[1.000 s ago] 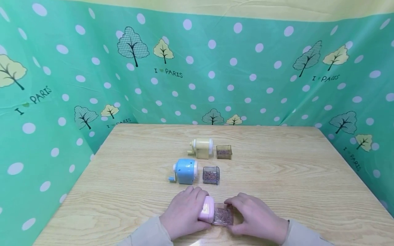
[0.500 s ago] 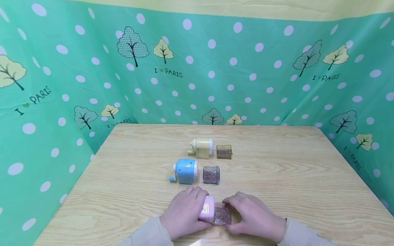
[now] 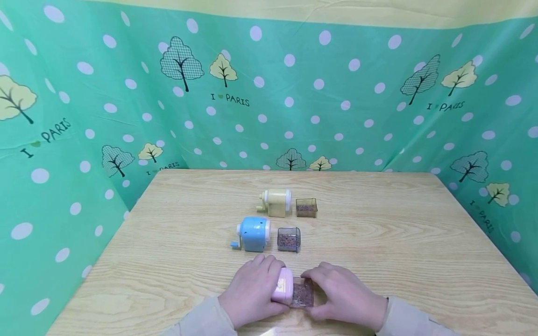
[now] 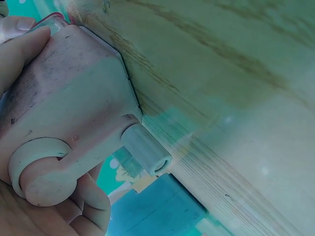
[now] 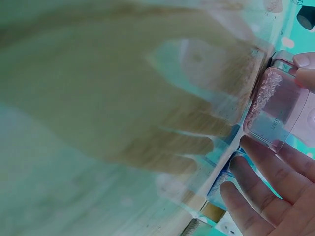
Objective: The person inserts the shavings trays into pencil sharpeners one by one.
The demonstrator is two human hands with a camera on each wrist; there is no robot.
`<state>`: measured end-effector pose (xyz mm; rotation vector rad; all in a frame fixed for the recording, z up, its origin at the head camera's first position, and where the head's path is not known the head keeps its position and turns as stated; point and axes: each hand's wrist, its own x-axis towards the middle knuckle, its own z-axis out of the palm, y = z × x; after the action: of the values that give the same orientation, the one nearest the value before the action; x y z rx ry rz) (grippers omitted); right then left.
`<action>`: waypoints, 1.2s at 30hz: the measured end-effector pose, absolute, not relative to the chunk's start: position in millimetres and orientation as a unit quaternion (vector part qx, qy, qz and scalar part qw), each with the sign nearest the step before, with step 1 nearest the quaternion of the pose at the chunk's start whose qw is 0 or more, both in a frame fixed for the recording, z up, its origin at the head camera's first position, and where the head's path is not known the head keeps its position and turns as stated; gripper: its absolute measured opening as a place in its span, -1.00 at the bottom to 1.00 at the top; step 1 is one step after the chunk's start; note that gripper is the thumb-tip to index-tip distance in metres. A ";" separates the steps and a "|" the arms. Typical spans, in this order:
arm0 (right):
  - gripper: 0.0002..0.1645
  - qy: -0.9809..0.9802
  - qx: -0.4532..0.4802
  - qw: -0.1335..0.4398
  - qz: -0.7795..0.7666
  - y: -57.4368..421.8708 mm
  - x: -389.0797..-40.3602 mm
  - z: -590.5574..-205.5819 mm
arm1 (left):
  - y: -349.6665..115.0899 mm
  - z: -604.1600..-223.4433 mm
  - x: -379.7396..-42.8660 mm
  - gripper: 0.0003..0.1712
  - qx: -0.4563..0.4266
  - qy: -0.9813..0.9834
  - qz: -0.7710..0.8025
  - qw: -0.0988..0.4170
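Observation:
My left hand [image 3: 253,291] grips a pink crank pencil sharpener [image 3: 284,285] on the table, fingers over its top and thumb at the near side. The left wrist view shows the sharpener's crank handle [image 4: 146,149] beside the palm. My right hand [image 3: 349,296] pinches the clear shavings drawer [image 3: 302,294] between thumb and fingers at its outer end. The drawer sticks partly out of the sharpener's right side. Shavings [image 5: 263,96] lie inside it, seen through its wall in the right wrist view.
Beyond my hands stands a blue crank sharpener [image 3: 254,234], its shavings-filled drawer [image 3: 288,240] lying to its right. Farther back is a cream sharpener [image 3: 276,203] with its own drawer [image 3: 307,208] beside it. A polka-dot cloth [image 3: 302,98] hangs behind the wooden table [image 3: 378,224].
My right hand has moved slightly left with the drawer, and less of the drawer sticks out of the pink sharpener. My left hand holds still.

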<state>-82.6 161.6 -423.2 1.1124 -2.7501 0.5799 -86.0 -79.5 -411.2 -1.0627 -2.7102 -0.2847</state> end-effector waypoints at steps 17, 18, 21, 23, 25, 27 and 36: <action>-0.29 -0.908 0.369 0.049 0.191 158.2 -84.5 -422.7 | -77.9 -410.9 -85.9 -0.24 -0.363 -0.920 -0.098 0.108; -0.28 -0.909 0.368 0.048 0.191 158.4 -84.5 -422.9 | -77.8 -410.7 -85.8 -0.24 -0.363 -0.921 -0.098 0.106; -0.22 -0.909 0.368 0.043 0.192 159.8 -84.5 -423.6 | -77.7 -410.1 -85.8 -0.24 -0.361 -0.922 -0.097 0.103; -0.19 -0.910 0.366 0.039 0.192 161.7 -84.2 -423.9 | -77.7 -409.9 -85.9 -0.26 -0.361 -0.922 -0.097 0.103; -0.18 -0.910 0.364 0.034 0.195 163.5 -84.2 -423.9 | -77.9 -409.9 -86.0 -0.27 -0.362 -0.921 -0.099 0.104; -0.17 -0.912 0.360 0.029 0.196 165.4 -84.0 -423.5 | -78.2 -410.1 -86.0 -0.28 -0.362 -0.921 -0.101 0.105; -0.28 -0.918 0.340 0.016 0.202 169.5 -83.1 -422.2 | -79.1 -411.3 -85.5 -0.27 -0.363 -0.919 -0.103 0.114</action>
<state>-83.1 169.5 -422.2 1.0573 -2.8555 0.6289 -85.5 -79.1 -411.3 -1.0649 -2.6951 -0.3009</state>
